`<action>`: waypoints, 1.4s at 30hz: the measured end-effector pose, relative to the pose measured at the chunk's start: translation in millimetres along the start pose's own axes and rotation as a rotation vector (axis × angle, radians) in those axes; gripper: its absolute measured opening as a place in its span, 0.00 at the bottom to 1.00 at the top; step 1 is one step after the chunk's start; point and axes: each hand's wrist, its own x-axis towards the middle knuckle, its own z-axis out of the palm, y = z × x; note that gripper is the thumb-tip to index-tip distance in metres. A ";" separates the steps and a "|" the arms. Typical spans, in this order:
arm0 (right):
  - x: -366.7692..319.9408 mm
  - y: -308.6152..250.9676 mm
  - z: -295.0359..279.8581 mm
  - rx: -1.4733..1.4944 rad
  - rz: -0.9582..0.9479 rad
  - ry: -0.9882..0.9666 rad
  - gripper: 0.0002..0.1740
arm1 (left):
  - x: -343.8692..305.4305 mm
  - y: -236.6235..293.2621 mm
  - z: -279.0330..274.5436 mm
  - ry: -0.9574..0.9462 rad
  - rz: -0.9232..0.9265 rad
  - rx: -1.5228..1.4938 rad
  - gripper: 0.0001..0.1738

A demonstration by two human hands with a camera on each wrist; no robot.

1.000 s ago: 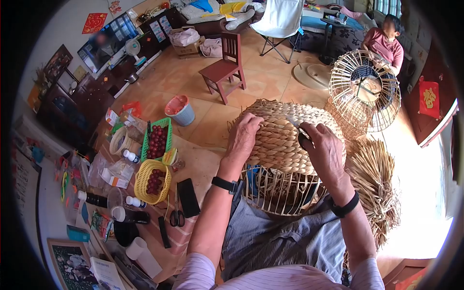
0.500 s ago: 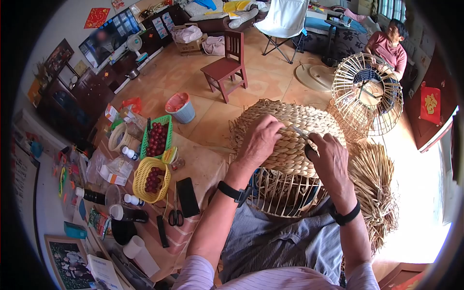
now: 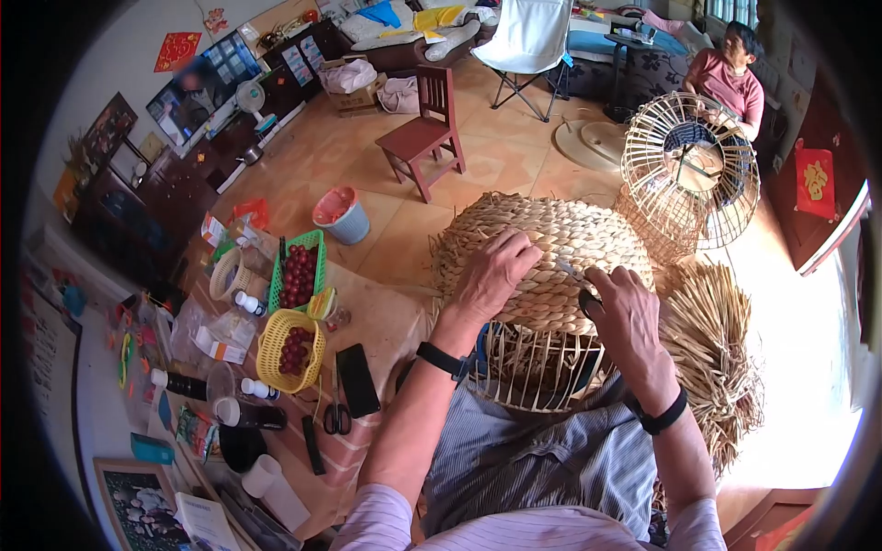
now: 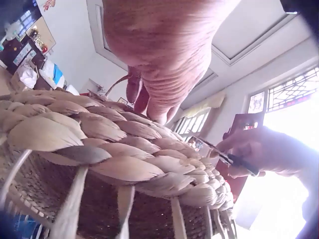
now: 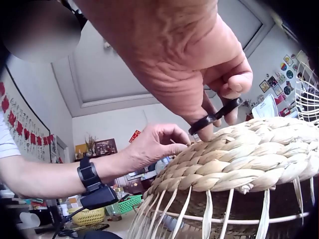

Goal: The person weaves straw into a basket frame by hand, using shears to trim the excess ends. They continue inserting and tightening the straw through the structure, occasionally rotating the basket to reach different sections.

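Observation:
A half-woven straw basket (image 3: 570,225) rests on the person's lap, thick braided rows above and bare upright ribs (image 3: 542,365) below. The left hand (image 3: 499,274) is over the woven side, its thumb and fingers pinching a thin straw strand (image 4: 117,82) at the surface. Black-handled scissors (image 5: 215,118) are in the right hand (image 3: 629,310), fingers through the loops. In the left wrist view the scissor blades (image 4: 209,144) point across the weave toward the left hand. The fingertips of the left hand (image 5: 158,143) show low against the braid in the right wrist view.
A large straw bundle (image 3: 712,358) stands right of the lap. On the left table (image 3: 390,298) are a yellow basket (image 3: 317,358) and a green basket (image 3: 317,280) of red fruit, another pair of scissors (image 3: 337,418), and a phone (image 3: 357,379). Another person (image 3: 730,83) sits behind an open-ribbed frame (image 3: 634,174).
The left hand has moved right over the weave, closer to the scissors. The right hand has shifted slightly right and down, and the scissor blades have come into clearer view.

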 end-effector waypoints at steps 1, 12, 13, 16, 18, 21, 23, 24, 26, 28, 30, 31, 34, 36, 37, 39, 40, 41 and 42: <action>0.3 1.5 4.6 0.003 -0.012 0.007 0.18 | -0.5 -0.4 -1.0 -0.014 0.013 0.017 0.04; 7.6 -11.2 6.4 -0.068 -0.094 0.008 0.19 | 1.6 16.0 5.3 -0.006 -0.107 0.105 0.08; 9.9 -12.0 7.0 -0.074 -0.106 0.000 0.19 | 1.2 16.5 5.2 -0.027 -0.120 0.116 0.08; 15.3 -12.7 11.0 -0.100 -0.123 -0.017 0.18 | 1.7 17.0 5.6 -0.048 -0.131 0.146 0.09; 16.7 -10.1 16.4 -0.132 -0.116 -0.024 0.17 | 1.0 18.3 6.0 -0.050 -0.138 0.154 0.09; 14.0 -12.1 9.5 -0.092 -0.118 -0.073 0.16 | 2.6 21.9 8.3 -0.030 -0.142 0.124 0.10; 11.4 -7.2 21.7 -0.096 -0.096 -0.084 0.14 | -0.4 19.0 10.4 0.000 -0.137 0.106 0.10; 10.0 -7.8 22.9 -0.085 -0.097 -0.061 0.13 | -2.2 16.5 14.7 0.004 -0.130 0.107 0.09; 9.2 -5.2 27.1 -0.154 -0.099 -0.028 0.13 | -0.4 20.0 10.4 -0.002 -0.138 0.045 0.07; 8.8 -16.0 15.3 -0.166 -0.089 0.007 0.13 | -1.7 19.7 14.9 -0.008 -0.145 0.085 0.06; 11.8 -11.3 17.4 -0.151 -0.120 -0.027 0.12 | -1.0 20.2 15.9 -0.015 -0.156 0.095 0.07; 13.2 -8.5 19.4 -0.111 -0.111 -0.027 0.12 | -0.5 20.7 15.6 -0.015 -0.150 0.109 0.08; 12.7 0.0 24.5 -0.067 -0.101 -0.032 0.11 | -0.3 22.1 11.9 -0.008 -0.178 0.107 0.09; 8.4 -1.1 24.0 -0.061 -0.091 -0.023 0.12 | -0.4 21.2 11.3 -0.003 -0.245 0.060 0.09; 6.5 -4.5 21.1 -0.057 -0.084 -0.011 0.12 | -2.0 17.3 13.8 0.002 -0.249 0.053 0.08; 5.9 -10.1 17.5 -0.065 -0.068 0.017 0.14 | -0.9 8.8 15.7 0.040 -0.335 -0.065 0.09; 4.6 -9.8 18.9 -0.049 -0.060 0.040 0.15 | -1.3 4.4 16.4 0.058 -0.377 -0.126 0.10; 3.7 -7.8 20.7 -0.034 -0.054 0.062 0.15 | -2.0 -1.7 16.5 0.143 -0.345 -0.038 0.11; 3.6 -6.2 21.8 -0.019 -0.048 0.083 0.15 | -2.3 -7.8 15.8 0.227 -0.315 0.049 0.12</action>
